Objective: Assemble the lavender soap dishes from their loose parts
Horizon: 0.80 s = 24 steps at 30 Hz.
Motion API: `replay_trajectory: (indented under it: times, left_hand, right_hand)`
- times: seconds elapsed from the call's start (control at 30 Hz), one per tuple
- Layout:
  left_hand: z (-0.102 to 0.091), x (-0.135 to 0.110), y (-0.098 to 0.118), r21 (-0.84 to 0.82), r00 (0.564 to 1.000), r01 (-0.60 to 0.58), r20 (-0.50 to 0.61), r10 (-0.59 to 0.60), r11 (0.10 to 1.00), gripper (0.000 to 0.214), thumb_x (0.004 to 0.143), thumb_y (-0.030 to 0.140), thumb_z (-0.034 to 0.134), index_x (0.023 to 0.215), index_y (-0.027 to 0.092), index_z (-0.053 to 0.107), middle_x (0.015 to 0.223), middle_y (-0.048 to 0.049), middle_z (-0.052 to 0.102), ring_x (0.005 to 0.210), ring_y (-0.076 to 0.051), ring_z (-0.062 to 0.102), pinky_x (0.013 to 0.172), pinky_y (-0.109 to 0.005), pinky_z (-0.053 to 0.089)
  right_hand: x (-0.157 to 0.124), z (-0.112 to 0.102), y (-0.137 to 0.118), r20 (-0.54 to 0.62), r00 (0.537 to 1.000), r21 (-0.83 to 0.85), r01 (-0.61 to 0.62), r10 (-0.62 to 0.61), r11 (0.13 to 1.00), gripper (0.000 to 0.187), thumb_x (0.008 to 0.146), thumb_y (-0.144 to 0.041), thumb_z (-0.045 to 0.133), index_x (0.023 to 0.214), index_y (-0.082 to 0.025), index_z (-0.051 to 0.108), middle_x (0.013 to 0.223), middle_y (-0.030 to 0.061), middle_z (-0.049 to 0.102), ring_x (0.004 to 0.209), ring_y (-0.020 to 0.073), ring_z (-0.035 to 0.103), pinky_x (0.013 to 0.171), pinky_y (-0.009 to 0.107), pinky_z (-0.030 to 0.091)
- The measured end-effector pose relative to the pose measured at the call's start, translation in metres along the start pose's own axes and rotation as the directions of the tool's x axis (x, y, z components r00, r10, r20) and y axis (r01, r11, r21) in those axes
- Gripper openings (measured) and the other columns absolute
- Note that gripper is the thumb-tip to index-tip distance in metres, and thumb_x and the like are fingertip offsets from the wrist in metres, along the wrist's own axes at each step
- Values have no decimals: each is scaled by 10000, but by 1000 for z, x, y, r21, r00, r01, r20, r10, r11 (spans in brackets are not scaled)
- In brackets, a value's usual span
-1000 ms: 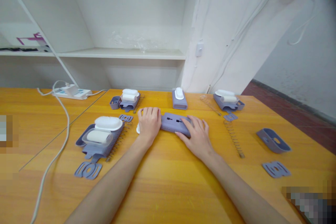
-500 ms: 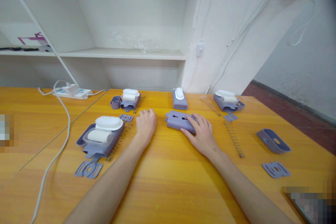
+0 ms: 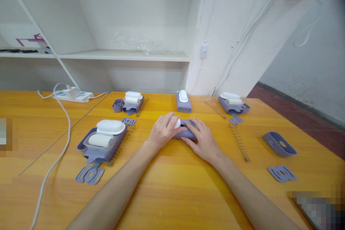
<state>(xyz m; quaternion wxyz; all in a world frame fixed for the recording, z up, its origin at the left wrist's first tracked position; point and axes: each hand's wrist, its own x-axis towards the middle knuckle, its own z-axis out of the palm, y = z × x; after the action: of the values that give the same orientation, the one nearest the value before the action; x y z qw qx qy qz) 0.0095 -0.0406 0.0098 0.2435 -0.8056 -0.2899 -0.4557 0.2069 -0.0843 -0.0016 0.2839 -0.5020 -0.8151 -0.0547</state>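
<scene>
A purple plastic case (image 3: 185, 134) with slots in its top lies on the wooden table between my hands. My right hand (image 3: 203, 137) grips its right end, thumb along the near side and fingers over the top. My left hand (image 3: 163, 129) is closed around a small white rounded piece (image 3: 177, 123) at the case's left end, on or just over the top face. The fingers hide most of that piece, and I cannot tell whether it sits in a slot. Behind the case stands a similar purple case (image 3: 184, 105) with a white oval part on top.
Sets of purple cases with white parts stand at left (image 3: 105, 143), back left (image 3: 132, 103) and back right (image 3: 231, 103). A spring (image 3: 239, 143), an open purple cap (image 3: 280, 144) and a flat slotted plate (image 3: 282, 173) lie rightward. A power strip (image 3: 74, 95) trails a white cable.
My left hand has moved right from the bare table to the left end of the case, and a white piece now shows in its fingers. My right hand stays on the case.
</scene>
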Motion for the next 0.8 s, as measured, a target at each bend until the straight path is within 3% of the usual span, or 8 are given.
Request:
replay_trajectory:
  times: [0.3, 0.43, 0.53, 0.63, 0.8]
  left_hand:
    - [0, -1, 1, -90, 999, -20, 47, 24, 996, 243, 830, 324, 587, 1014, 167, 578, 1040, -114, 655, 947, -193, 629, 831, -299, 510]
    - [-3, 4, 4, -79, 991, 18, 131, -8, 997, 198, 838, 312, 563, 987, 187, 600, 1033, -93, 659, 970, -208, 610, 901, -375, 463]
    - [-7, 9, 7, -54, 978, 55, 202, -43, 997, 227, 838, 283, 536, 1042, 202, 598, 1066, -89, 648, 1041, -230, 571, 991, -464, 366]
    - [-11, 12, 10, -42, 958, 80, 279, -65, 996, 296, 834, 251, 499, 1116, 205, 578, 1094, -96, 634, 1051, -249, 551, 984, -501, 343]
    - [-12, 11, 10, -150, 920, 46, 390, 16, 988, 410, 825, 212, 445, 1222, 135, 505, 1175, -132, 588, 1015, -249, 551, 861, -415, 445]
  right_hand:
    - [1, 0, -12, 24, 999, 51, 37, -38, 998, 461, 837, -400, 552, 1243, -187, 505, 1348, 124, 449, 1261, 281, 374, 1050, 486, 336]
    - [1, 0, -12, 12, 999, 77, 31, -32, 997, 509, 835, -401, 552, 1280, -174, 455, 1339, 125, 460, 1260, 277, 377, 1051, 484, 337]
    - [2, 0, -12, 9, 1000, 93, 22, -23, 995, 536, 833, -414, 550, 1298, -176, 430, 1338, 122, 460, 1259, 276, 381, 1052, 487, 336]
    - [2, 0, -12, 13, 1000, 101, 14, -15, 995, 606, 833, -423, 549, 1348, -164, 366, 1347, 120, 452, 1260, 264, 379, 1062, 469, 330]
    - [1, 0, -12, 13, 1000, 94, 18, -19, 995, 637, 829, -400, 551, 1382, -181, 325, 1364, 117, 436, 1261, 268, 377, 1054, 477, 334]
